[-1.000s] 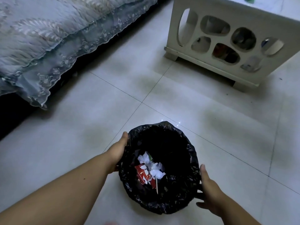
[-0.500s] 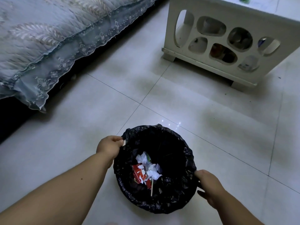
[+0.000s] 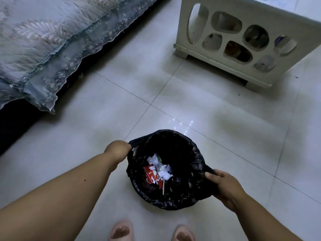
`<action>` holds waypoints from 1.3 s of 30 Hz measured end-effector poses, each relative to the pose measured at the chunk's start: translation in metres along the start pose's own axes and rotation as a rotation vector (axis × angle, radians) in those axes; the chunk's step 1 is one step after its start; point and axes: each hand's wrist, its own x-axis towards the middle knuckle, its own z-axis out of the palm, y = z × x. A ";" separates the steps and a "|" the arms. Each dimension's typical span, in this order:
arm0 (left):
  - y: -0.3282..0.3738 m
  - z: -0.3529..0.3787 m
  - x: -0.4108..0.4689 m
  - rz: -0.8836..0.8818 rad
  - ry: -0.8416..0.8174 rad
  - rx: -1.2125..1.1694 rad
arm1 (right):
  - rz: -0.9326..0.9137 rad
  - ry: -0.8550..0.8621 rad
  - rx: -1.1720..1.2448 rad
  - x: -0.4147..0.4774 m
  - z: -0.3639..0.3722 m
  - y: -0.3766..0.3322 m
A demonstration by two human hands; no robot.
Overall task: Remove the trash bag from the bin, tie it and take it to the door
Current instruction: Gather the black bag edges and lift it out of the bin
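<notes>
Two hands are in view: the left hand [image 3: 116, 150] and the right hand [image 3: 224, 186], each with its grip closed on the rim of one black trash bag [image 3: 194, 164]. The bag lines one bin, which is hidden under the plastic. Inside lie one red wrapper [image 3: 149, 174], a clump of white paper scraps [image 3: 160, 168] too crumpled to count, and one thin stick [image 3: 163, 186]. Two pink slippers show at the bottom edge, a left one [image 3: 120, 231] and a right one [image 3: 182, 233]. There is one bed [image 3: 43, 40] with one lace-edged cover. One white cabinet [image 3: 196, 54] stands on the floor, with seven rounded openings in its side.
</notes>
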 end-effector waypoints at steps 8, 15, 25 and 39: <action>0.012 -0.002 -0.059 0.110 -0.176 0.096 | -0.002 0.061 -0.342 -0.048 0.024 -0.015; 0.008 0.003 -0.062 0.146 -0.130 -0.073 | -0.047 0.087 -0.344 -0.053 0.047 -0.014; 0.014 -0.008 -0.083 0.153 -0.243 -0.233 | -0.061 0.080 -0.248 -0.078 0.064 -0.030; 0.048 -0.063 -0.156 0.178 -0.224 -0.175 | -0.016 0.014 -0.156 -0.175 0.056 -0.104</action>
